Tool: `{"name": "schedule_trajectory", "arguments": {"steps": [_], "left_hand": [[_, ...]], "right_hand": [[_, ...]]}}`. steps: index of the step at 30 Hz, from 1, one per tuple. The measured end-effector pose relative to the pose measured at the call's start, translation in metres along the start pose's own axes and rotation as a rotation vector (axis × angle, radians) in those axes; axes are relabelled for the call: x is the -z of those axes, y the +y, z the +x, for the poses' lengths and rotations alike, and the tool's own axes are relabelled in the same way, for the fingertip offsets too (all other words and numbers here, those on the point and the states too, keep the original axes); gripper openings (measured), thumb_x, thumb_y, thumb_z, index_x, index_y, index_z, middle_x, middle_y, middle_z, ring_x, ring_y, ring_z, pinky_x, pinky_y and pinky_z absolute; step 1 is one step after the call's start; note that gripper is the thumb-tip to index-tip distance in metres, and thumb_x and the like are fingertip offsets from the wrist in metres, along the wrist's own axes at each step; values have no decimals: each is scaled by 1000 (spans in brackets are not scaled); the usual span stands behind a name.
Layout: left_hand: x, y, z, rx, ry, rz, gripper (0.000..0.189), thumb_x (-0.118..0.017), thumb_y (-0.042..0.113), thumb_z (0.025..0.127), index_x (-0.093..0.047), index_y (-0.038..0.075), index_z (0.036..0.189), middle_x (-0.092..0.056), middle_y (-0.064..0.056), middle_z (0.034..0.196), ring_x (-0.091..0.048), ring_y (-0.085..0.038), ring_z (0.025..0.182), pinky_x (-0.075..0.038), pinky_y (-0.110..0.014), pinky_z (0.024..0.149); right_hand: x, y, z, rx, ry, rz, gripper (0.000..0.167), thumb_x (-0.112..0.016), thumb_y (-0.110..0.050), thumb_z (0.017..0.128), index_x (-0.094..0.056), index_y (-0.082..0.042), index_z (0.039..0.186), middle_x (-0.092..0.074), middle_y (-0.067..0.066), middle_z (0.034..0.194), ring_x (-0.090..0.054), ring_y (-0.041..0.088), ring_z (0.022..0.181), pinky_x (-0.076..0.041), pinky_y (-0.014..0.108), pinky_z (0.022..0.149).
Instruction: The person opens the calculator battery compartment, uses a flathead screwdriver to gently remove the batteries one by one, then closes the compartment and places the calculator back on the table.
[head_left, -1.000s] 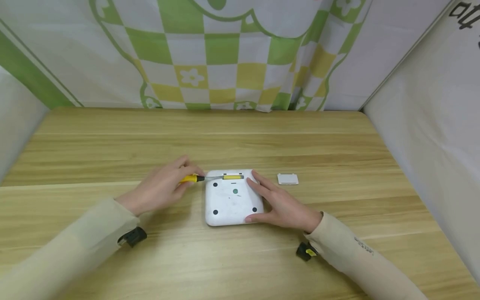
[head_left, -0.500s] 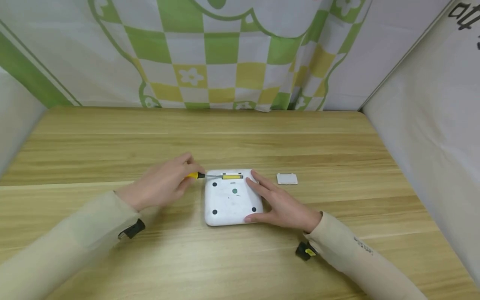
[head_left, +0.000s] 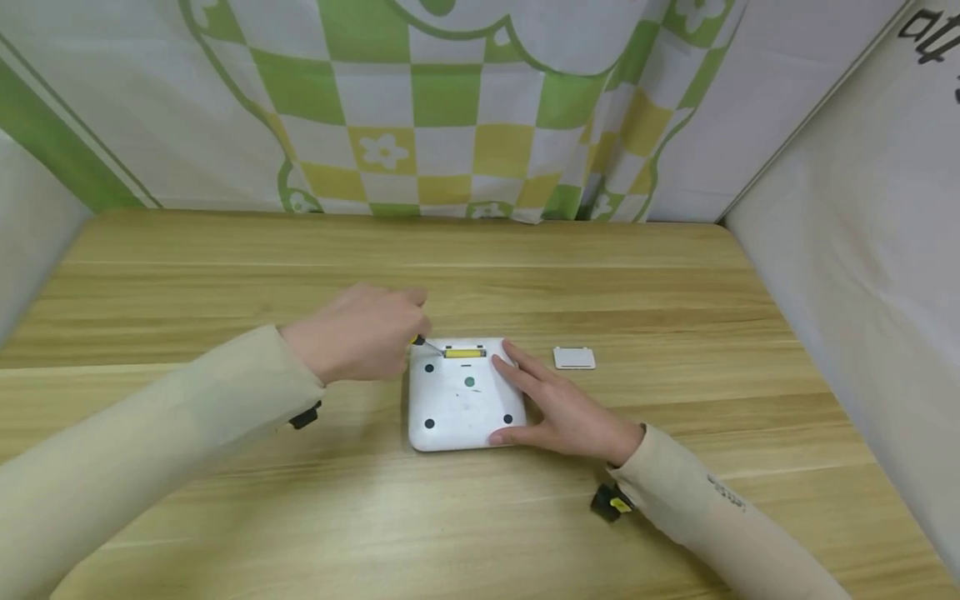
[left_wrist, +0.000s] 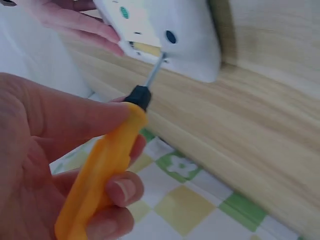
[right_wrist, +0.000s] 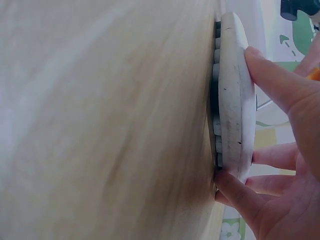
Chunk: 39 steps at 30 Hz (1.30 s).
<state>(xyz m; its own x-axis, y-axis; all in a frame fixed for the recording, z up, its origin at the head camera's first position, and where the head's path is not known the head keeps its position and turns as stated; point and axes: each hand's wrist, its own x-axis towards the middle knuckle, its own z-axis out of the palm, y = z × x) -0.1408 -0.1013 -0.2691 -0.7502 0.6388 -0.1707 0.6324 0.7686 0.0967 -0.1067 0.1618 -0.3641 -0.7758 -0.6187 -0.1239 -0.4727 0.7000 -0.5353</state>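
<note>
A white calculator [head_left: 461, 408] lies face down on the wooden table, its keys [right_wrist: 217, 80] showing along the underside in the right wrist view. In its open battery slot sits a yellow battery [head_left: 465, 354]. My left hand [head_left: 367, 333] grips a screwdriver [left_wrist: 95, 175] with a yellow handle and black collar. The screwdriver's metal tip [left_wrist: 162, 56] is at the left end of the battery. My right hand [head_left: 562, 412] holds the calculator by its right side, thumb at the near edge and fingers along the right and far edges.
A small white battery cover [head_left: 574, 358] lies right of the calculator. The wooden table [head_left: 450, 517] ends at a green, yellow and white checked curtain [head_left: 442, 100] behind. A white sheet [head_left: 862, 208] hangs along the right side.
My left hand has moved right and away from me, turning so the screwdriver slants down more steeply at the battery's left end. My right hand and the calculator stay in place.
</note>
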Motion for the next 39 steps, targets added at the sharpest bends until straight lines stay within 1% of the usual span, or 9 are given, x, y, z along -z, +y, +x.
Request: {"name": "schedule_trajectory", "arguments": {"steps": [4,7,11,16,21,27,31,34,39], "left_hand": [[9,10,8,6,-68,67,11,-62,2,78,-69,10,81,-55,-5,86,-49,-18,61,-39,-26,50],[14,19,15,3,-102,123,5,-65,5,79,-66,10,78,-58,-7,89,-49,-18,61,-42,-26,50],[17,27,21,-5,-115,181,5,-65,5,79,-67,9,82,-62,-8,92,-50,-16,61,-45,-26,50],[14,30,21,-25,-80,222,5,-67,5,79,-68,8,83,-63,-7,88,-51,-17,62,-47,-27,53],[6,23,10,1,-44,144,18,-69,4,77,-68,7,94,-63,-12,102,-55,-20,69,-49,-29,58],[-11,8,-7,52,8,5,37,-59,-7,76,-69,5,109,-59,-11,100,-53,-20,72,-46,-30,58],[-24,-1,-17,65,76,-61,39,-58,-6,78,-68,7,113,-56,-8,98,-51,-18,67,-42,-27,51],[-34,-7,-22,43,154,-94,36,-58,-5,81,-67,8,113,-54,-6,92,-46,-15,61,-37,-24,47],[-51,-15,-29,22,263,-161,31,-60,-1,84,-66,11,113,-55,-4,96,-44,-12,60,-34,-22,46]], "right_hand": [[0,1,0,11,4,-2,95,-70,-56,78,-25,-17,152,-10,4,162,-23,26,145,-32,43,113],[-1,2,1,22,8,-7,95,-71,-55,78,-26,-16,152,-11,5,161,-23,26,145,-32,42,112],[-1,2,1,31,12,-6,95,-72,-54,78,-27,-15,152,-12,6,161,-24,26,145,-33,42,112],[-1,2,2,37,15,-1,95,-72,-53,77,-27,-15,152,-12,6,161,-24,26,145,-33,42,112],[-1,2,2,37,10,-4,95,-72,-53,78,-27,-14,152,-12,8,161,-24,27,145,-33,42,112],[-1,1,2,30,5,-7,95,-71,-54,78,-26,-14,152,-11,8,161,-23,28,145,-32,43,112],[-1,1,2,32,5,-16,95,-71,-54,78,-26,-14,152,-11,7,161,-24,27,145,-32,42,112],[-1,1,2,29,3,-17,96,-71,-54,78,-26,-13,152,-11,8,161,-24,28,145,-32,43,112],[0,0,1,22,-1,-13,96,-70,-55,78,-25,-14,152,-10,7,161,-23,28,145,-32,43,112]]}}
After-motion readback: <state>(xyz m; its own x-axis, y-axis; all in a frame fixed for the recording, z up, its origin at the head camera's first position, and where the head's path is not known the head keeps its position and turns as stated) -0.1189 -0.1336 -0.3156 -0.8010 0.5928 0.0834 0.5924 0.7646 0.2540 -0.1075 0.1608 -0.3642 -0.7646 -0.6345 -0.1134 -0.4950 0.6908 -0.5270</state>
